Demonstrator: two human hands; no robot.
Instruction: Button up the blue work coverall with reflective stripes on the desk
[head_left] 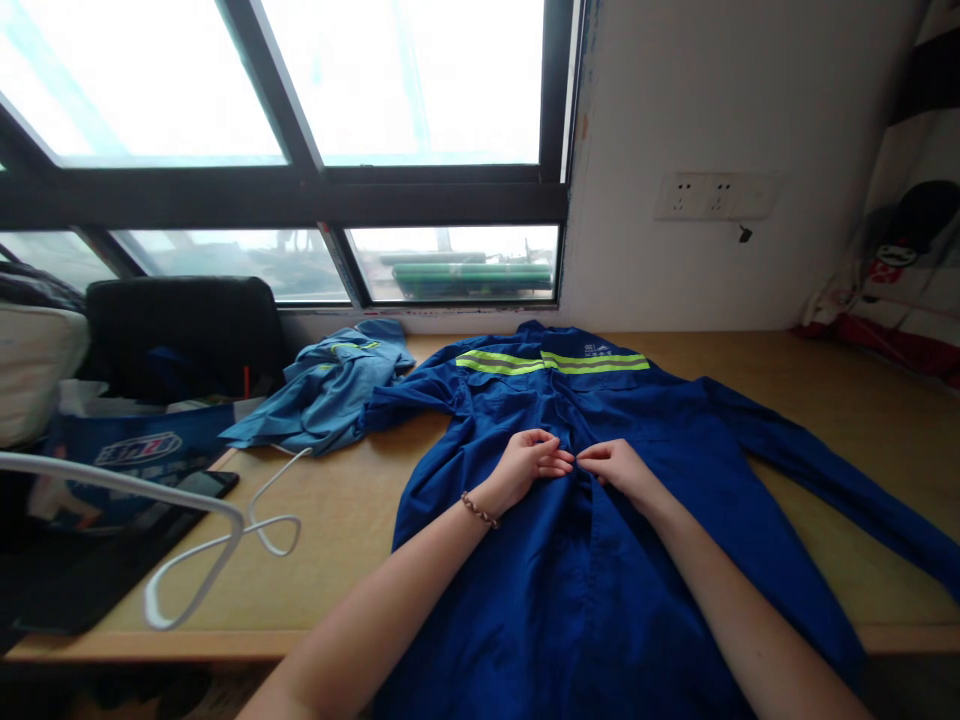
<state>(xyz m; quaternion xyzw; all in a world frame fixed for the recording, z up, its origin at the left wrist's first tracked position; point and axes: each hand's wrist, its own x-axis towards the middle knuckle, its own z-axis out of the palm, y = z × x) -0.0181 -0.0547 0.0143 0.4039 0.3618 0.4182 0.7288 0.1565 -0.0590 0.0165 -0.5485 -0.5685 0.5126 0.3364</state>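
A dark blue work jacket with yellow reflective stripes across the chest lies spread flat on the wooden table, sleeves out to both sides. My left hand and my right hand meet at the jacket's front placket in the middle. Both pinch the fabric there with curled fingers, fingertips nearly touching. A beaded bracelet sits on my left wrist.
A lighter blue garment lies crumpled at the table's back left. A white clothes hanger pokes in over the left edge beside a dark phone. A black chair and a bag stand left; a wall socket is above.
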